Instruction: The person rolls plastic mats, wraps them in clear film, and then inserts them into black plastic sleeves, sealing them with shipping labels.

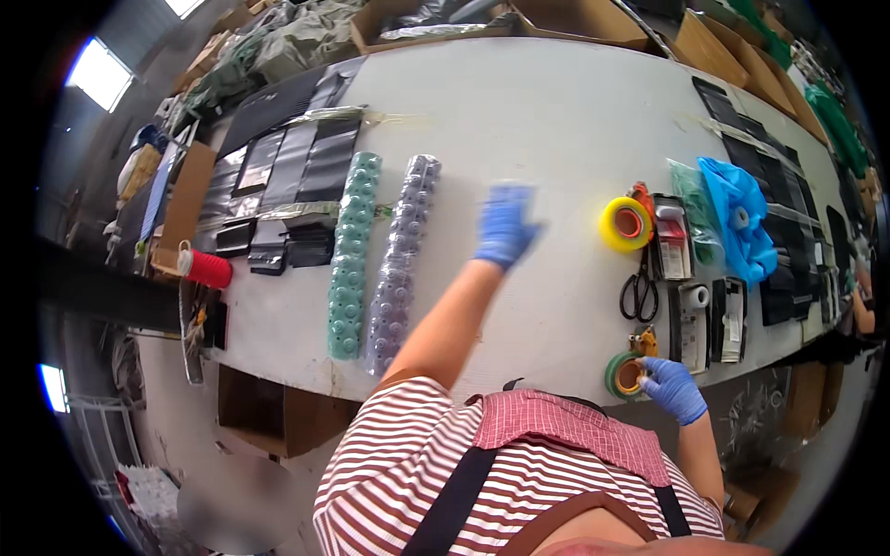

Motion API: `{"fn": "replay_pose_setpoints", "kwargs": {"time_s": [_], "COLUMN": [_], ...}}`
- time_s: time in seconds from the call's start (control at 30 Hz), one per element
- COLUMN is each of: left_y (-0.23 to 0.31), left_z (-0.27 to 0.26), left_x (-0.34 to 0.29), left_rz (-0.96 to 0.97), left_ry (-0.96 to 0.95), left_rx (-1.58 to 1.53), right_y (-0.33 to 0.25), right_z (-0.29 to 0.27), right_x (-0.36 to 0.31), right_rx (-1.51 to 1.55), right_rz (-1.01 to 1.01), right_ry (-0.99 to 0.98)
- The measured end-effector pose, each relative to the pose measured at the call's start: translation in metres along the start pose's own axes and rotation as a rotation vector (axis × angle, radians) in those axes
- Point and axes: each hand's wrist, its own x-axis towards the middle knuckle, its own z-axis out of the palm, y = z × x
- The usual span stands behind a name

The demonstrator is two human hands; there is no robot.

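My left hand (505,225), in a blue glove, lies flat over the white table with its fingers stretched out, slightly smeared by motion. Nothing is in it. To its left lie a rolled green bumpy plastic mat (355,264) and a rolled clear greyish one (405,250), side by side. By the near edge, my right hand (675,389), also gloved, has its fingers closed on the rim of a tape dispenser (626,375) with a green roll and yellow metal part. Beyond it lie black scissors (639,295) and a yellow tape roll (626,223) on an orange dispenser.
Black plastic bags (306,157) are taped down at the left, near a red twine spool (206,268). On the right are small open boxes (672,237), a blue plastic bag (739,222) and more black bags (783,241). Cardboard boxes (584,23) stand along the far edge.
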Motion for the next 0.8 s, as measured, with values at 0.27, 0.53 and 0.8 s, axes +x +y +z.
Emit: {"fn": "replay_pose_setpoints", "kwargs": {"time_s": [0.27, 0.53, 0.8], "left_y": [-0.130, -0.078, -0.035], "left_z": [-0.124, -0.154, -0.295], "left_x": [-0.097, -0.128, -0.106], "left_rz": [-0.857, -0.518, 0.297], "left_ry": [-0.370, -0.032, -0.159], "left_rx": [0.083, -1.536, -1.518], "right_y": [-0.052, -0.232, -0.374], "right_z": [0.057, 0.045, 0.039], "right_x": [0.082, 0.085, -0.014], "right_rx": [0.088, 0.330, 0.377], "right_rz": [-0.425, -0.688, -1.190], "right_ry": [0.023, 0.289, 0.696]}}
